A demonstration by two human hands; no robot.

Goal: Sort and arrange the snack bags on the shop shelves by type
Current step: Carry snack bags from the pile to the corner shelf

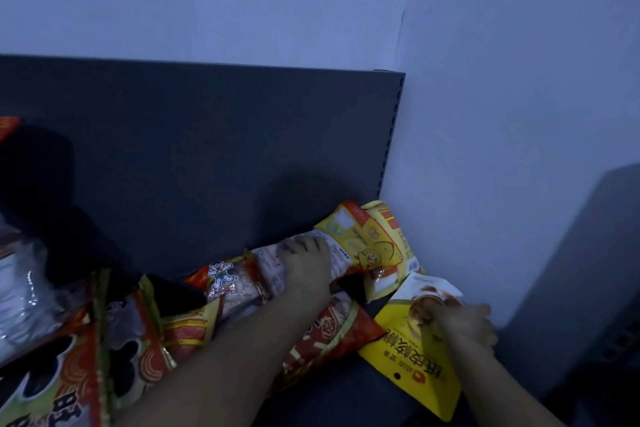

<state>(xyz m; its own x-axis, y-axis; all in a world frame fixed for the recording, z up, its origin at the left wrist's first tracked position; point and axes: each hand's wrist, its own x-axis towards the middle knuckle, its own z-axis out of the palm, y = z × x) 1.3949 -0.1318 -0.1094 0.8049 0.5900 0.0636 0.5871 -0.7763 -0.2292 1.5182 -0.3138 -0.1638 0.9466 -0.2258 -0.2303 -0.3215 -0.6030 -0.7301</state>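
Note:
Snack bags lie jumbled on a dark shelf (329,399). My left hand (306,265) reaches across the pile and grips a yellow bag with cartoon print (370,243) by its pale end, near the shelf's back panel. My right hand (464,324) holds a flat yellow pouch with red lettering (401,343) at the shelf's right end, fingers curled over its edge. A red and orange bag with a white cartoon figure (225,281) lies under my left forearm. A big orange, green and black bag (79,367) fills the lower left.
The dark back panel (207,135) rises behind the bags, with a slotted upright (393,135) at its right edge. A pale wall (502,114) closes the right side. Clear-wrapped packs (20,288) sit at the far left. A dark unit (595,270) stands at the right.

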